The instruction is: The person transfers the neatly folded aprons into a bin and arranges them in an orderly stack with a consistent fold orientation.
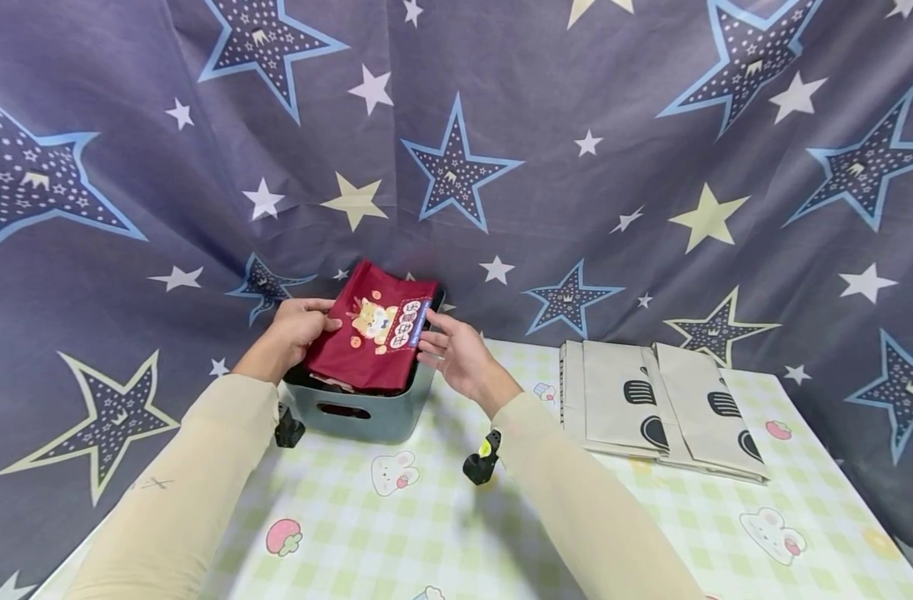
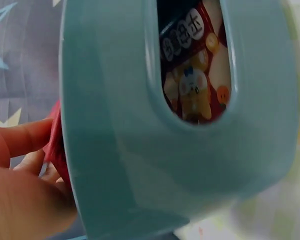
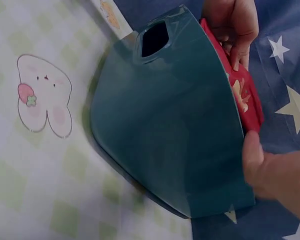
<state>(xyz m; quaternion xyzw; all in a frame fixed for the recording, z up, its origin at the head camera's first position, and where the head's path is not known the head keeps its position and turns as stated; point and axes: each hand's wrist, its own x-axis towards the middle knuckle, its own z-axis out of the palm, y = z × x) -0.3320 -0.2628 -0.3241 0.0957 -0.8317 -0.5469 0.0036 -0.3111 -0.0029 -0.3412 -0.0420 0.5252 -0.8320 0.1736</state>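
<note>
A flat folded red bag [image 1: 366,333] with a cartoon dog and white lettering lies in the top of a grey-green plastic bin [image 1: 385,427]. My left hand [image 1: 295,329] pinches its left edge, thumb on the printed face. At the opposite edge, my right hand [image 1: 460,354] has its fingers loosely extended, fingertips right at the bag and the bin's rim. In the left wrist view, similar dog-printed material [image 2: 195,87] shows through the bin's handle hole. The right wrist view has the red bag [image 3: 245,95] rising past the rim between both hands.
Two folded beige bags [image 1: 625,400] with black print lie side by side at the table's right rear. A green-checked tablecloth [image 1: 381,533] with rabbits and strawberries covers the table. Right behind the bin hangs a dark star-patterned curtain [image 1: 471,250].
</note>
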